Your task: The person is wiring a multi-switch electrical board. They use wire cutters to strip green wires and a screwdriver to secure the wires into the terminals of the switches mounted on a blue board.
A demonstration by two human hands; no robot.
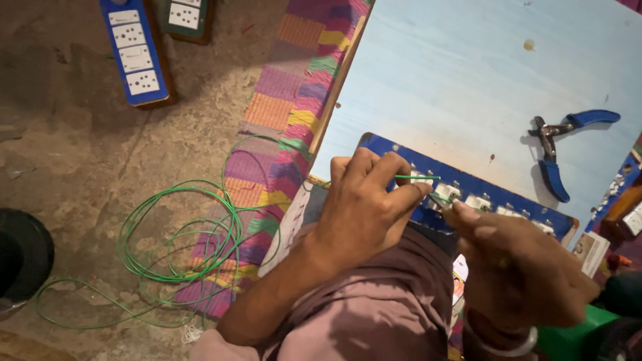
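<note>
Green wire [418,177] | left hand [364,210] pinching it over the blue switchboard [468,184] | right hand [518,267] curling closed just beside, contents hidden | pliers [558,150] lying beyond

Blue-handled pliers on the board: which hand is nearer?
Right. The right hand is below the blue-handled pliers, apart from them; the left hand is farther left, pinching a green wire.

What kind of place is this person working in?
Probably a small, informal electrical workshop at floor level: blue switch boards lie on the rough floor, green wire is coiled beside a woven mat, and blue-handled pliers rest on the pale work board.
</note>
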